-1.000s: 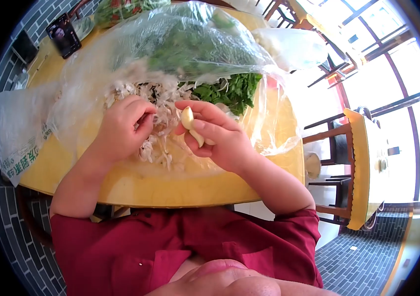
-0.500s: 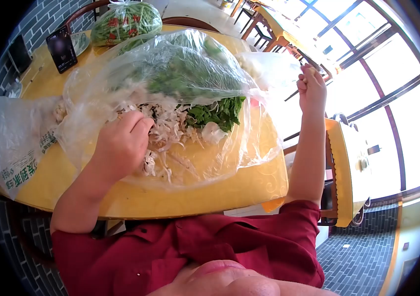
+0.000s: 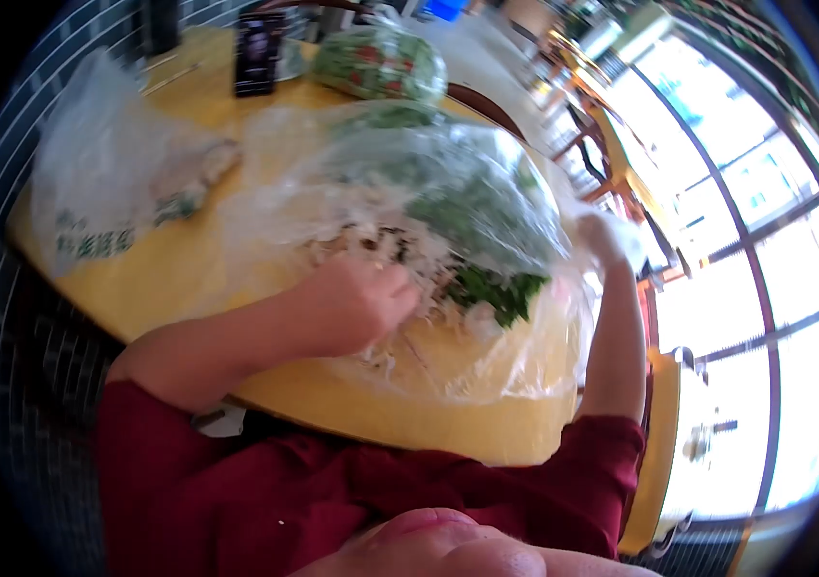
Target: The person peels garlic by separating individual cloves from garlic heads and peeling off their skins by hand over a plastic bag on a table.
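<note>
My left hand (image 3: 356, 303) is closed, its fingers curled together low over a heap of pale papery skins (image 3: 385, 226) that look like garlic peel. What it pinches, if anything, is hidden. The skins lie on a spread clear plastic bag (image 3: 515, 380), beside a bunch of green leaves (image 3: 501, 293) poking from under the film. More greens show blurred through the plastic. My right hand (image 3: 602, 238) is at the table's right edge, at a whitish plastic bag (image 3: 629, 240); motion smears its fingers.
A white bag with green print (image 3: 92, 183) lies at the left of the yellow table (image 3: 332, 409), pale lumps inside. A phone (image 3: 255, 58) stands upright at the back, near a knotted bag of green vegetables (image 3: 380, 67). Chairs and another table (image 3: 655, 452) stand to the right.
The view has turned, so the table appears shifted right and tilted. My right hand has come down from its raised spot to the whitish bag. My left hand stays by the skins.
</note>
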